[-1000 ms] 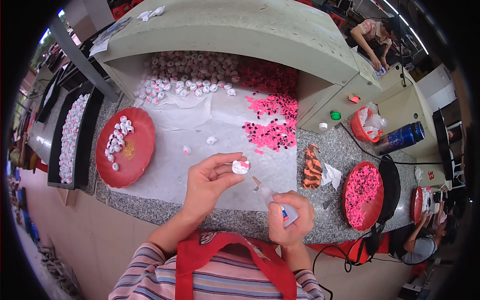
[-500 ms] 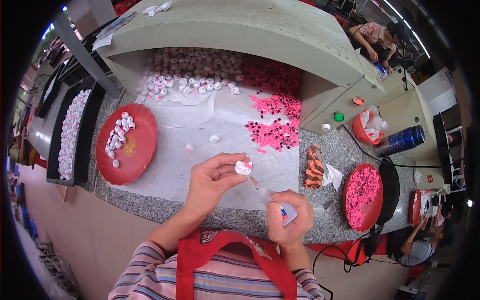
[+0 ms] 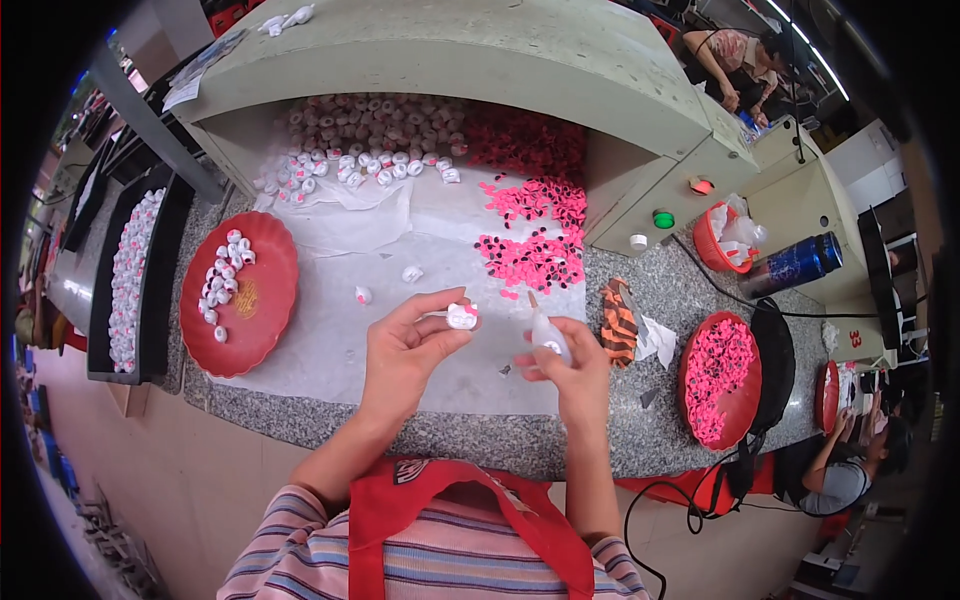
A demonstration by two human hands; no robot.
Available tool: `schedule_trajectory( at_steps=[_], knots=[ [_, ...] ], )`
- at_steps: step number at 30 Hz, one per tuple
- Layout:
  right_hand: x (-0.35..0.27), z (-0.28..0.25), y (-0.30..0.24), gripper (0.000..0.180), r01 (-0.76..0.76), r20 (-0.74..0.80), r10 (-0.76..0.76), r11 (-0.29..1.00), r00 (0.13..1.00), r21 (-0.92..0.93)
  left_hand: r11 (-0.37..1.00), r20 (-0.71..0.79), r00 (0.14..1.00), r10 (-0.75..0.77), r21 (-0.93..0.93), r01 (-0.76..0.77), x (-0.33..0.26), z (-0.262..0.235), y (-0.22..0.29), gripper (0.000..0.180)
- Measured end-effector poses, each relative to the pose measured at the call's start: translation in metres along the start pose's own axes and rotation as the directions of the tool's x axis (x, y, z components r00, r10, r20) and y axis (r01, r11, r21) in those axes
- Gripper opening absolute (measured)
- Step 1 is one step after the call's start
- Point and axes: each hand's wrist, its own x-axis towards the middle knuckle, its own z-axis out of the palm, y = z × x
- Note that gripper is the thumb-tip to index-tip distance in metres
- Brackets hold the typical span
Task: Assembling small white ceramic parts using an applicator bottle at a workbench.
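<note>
Between thumb and fingers, my left hand (image 3: 408,345) pinches a small white piece with pink marks (image 3: 462,317), held above the white paper. My right hand (image 3: 572,368) grips a translucent glue bottle (image 3: 549,338), its narrow tip pointing up and apart from the piece. Beyond it lie loose pink and black pieces (image 3: 530,258) spread on the white sheet (image 3: 320,350). Two more small white pieces rest on the paper, one of them a pink-marked piece (image 3: 363,294). Further back, under the shelf, many white pieces (image 3: 365,130) are heaped beside a pink heap.
At left stand a red plate (image 3: 205,345) with several white pieces and a black tray (image 3: 160,290) full of them. On the right are a red dish (image 3: 732,425) of pink pieces, a blue bottle (image 3: 795,263) and a small red basket (image 3: 708,240). Co-workers sit further right.
The glue bottle has moved away from the white piece and turned its tip upward. My left hand has shifted slightly left with the piece still pinched.
</note>
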Motion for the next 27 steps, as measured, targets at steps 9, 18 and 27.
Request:
schedule_trajectory(
  at_steps=[9, 18, 27],
  knots=[
    [0.084, 0.02, 0.046, 0.029, 0.1, 0.069, -0.116, 0.293, 0.991, -0.951, 1.0, -0.007, 1.0, -0.02, 0.015, 0.02, -0.002, -0.01, -0.001, 0.037],
    [0.0, 0.024, -0.033, 0.009, 0.036, 0.26, -0.008, 0.994, 0.966, -0.104, 0.996, 0.018, 0.996, 0.084, 0.035, -0.084, 0.003, 0.005, -0.018, 0.034],
    [-0.003, 0.022, -0.023, 0.011, 0.054, 0.175, -0.033, 0.992, 0.984, -0.114, 0.995, 0.146, 0.985, 0.091, 0.035, -0.097, -0.003, 0.009, -0.003, 0.033]
  ],
)
